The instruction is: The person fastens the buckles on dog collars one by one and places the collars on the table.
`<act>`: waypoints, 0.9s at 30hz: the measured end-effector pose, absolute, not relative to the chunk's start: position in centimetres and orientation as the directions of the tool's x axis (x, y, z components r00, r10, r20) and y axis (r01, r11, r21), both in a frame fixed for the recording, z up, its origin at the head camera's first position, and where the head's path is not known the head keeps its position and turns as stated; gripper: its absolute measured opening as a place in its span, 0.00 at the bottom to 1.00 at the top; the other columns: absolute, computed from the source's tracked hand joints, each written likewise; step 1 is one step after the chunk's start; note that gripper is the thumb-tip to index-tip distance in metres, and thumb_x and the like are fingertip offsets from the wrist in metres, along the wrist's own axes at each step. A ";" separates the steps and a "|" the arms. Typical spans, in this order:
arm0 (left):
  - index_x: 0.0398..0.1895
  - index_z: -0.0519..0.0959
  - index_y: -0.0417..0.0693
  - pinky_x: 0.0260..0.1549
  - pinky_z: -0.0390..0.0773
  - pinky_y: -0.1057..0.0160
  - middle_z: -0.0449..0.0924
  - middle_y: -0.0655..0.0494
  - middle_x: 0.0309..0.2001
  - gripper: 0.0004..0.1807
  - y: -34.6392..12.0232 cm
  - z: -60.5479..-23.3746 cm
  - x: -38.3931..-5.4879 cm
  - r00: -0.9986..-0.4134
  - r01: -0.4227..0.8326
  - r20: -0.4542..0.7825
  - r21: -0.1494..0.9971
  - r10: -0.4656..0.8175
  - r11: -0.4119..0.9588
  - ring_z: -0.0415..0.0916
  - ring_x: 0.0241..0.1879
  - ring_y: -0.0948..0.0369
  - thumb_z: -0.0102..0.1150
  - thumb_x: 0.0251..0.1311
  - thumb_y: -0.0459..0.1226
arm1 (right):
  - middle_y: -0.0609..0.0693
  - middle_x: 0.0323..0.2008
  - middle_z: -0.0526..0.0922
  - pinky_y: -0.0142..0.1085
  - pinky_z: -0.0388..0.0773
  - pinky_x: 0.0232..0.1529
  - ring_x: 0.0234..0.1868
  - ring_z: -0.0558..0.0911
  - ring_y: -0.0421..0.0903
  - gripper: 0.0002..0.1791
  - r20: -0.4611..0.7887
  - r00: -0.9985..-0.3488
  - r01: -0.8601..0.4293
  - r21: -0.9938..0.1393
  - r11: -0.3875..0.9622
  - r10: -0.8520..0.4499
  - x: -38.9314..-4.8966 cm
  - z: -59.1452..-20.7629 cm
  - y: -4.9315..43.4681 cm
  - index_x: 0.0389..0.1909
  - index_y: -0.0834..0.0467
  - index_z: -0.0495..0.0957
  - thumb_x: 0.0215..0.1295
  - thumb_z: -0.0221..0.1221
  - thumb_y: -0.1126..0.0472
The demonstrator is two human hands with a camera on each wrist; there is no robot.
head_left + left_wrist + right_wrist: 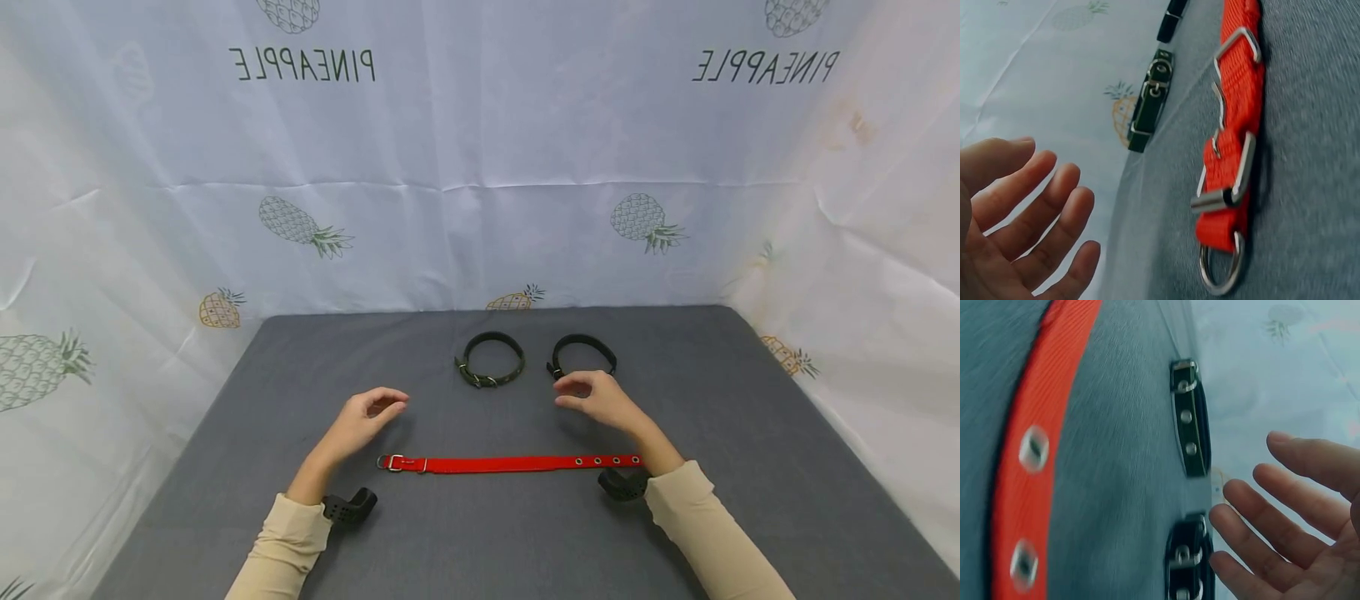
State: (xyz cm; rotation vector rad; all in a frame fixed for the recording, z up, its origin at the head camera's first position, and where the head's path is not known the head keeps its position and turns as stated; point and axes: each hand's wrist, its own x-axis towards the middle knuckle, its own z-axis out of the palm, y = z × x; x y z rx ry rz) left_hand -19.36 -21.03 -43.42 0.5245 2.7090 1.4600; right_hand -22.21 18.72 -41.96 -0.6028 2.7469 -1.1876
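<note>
A red collar [495, 465] lies stretched out nearly straight across the bench [487, 542], its metal buckle [395, 463] and end ring toward the person's left and a row of metal eyelets [597, 461] toward the right. The left hand [367, 417] hovers beyond the buckle end, thumb and fingers apart and loosely bent, well clear of the strap. The right hand [597, 400] is likewise relaxed, thumb apart from the fingers, above the bench and farther out than the eyelets; in the head view its fingertips overlap the near edge of a black collar [581, 337], fastened into a loop. Just left of that stands a dark green collar [486, 381], also closed in a ring, with its buckle and metal fittings on the near side. Behind the bench hangs a pale cloth [480, 125] printed with pineapples (the lettering reads backwards). Each wrist, below a cream sleeve [288, 533], carries a black device [351, 508].
</note>
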 end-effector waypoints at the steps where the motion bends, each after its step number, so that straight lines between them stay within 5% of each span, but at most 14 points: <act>1: 0.50 0.79 0.38 0.45 0.79 0.64 0.83 0.40 0.50 0.15 -21.2 -43.4 -19.3 -0.943 0.282 0.136 0.811 0.303 0.513 0.81 0.47 0.51 0.56 0.67 0.38 | 0.62 0.47 0.84 0.50 0.80 0.52 0.49 0.83 0.57 0.18 0.066 -0.919 -0.313 -0.720 0.619 -0.389 -22.0 -41.9 19.3 0.49 0.67 0.80 0.63 0.63 0.60; 7: 0.49 0.80 0.39 0.39 0.78 0.70 0.84 0.42 0.47 0.14 -21.9 -43.7 -19.3 -0.936 0.283 0.100 0.786 0.338 0.549 0.81 0.42 0.53 0.57 0.66 0.38 | 0.62 0.48 0.84 0.46 0.81 0.51 0.47 0.84 0.55 0.18 0.018 -0.929 -0.270 -0.715 0.645 -0.369 -20.4 -42.2 22.6 0.49 0.66 0.80 0.63 0.63 0.58; 15: 0.48 0.81 0.39 0.38 0.78 0.71 0.85 0.45 0.44 0.14 -22.8 -44.5 -18.7 -0.908 0.325 0.090 0.770 0.410 0.549 0.78 0.38 0.72 0.59 0.64 0.39 | 0.61 0.46 0.85 0.30 0.80 0.43 0.41 0.82 0.36 0.18 -0.008 -0.943 -0.230 -0.704 0.672 -0.332 -18.4 -42.8 26.5 0.48 0.65 0.81 0.62 0.64 0.58; 20: 0.47 0.81 0.39 0.35 0.78 0.72 0.85 0.45 0.41 0.14 -23.1 -44.9 -18.4 -0.891 0.347 0.094 0.772 0.445 0.532 0.77 0.35 0.73 0.61 0.63 0.38 | 0.61 0.42 0.86 0.27 0.78 0.37 0.34 0.76 0.26 0.18 -0.022 -0.942 -0.218 -0.720 0.659 -0.336 -17.5 -43.3 28.1 0.46 0.68 0.81 0.60 0.65 0.59; 27: 0.45 0.82 0.38 0.36 0.77 0.72 0.84 0.45 0.38 0.15 -23.0 -45.2 -18.2 -0.873 0.349 0.072 0.783 0.482 0.515 0.75 0.35 0.75 0.65 0.59 0.39 | 0.59 0.40 0.85 0.26 0.74 0.32 0.32 0.72 0.25 0.19 -0.046 -0.936 -0.209 -0.725 0.656 -0.349 -17.0 -44.0 29.5 0.45 0.68 0.81 0.57 0.67 0.59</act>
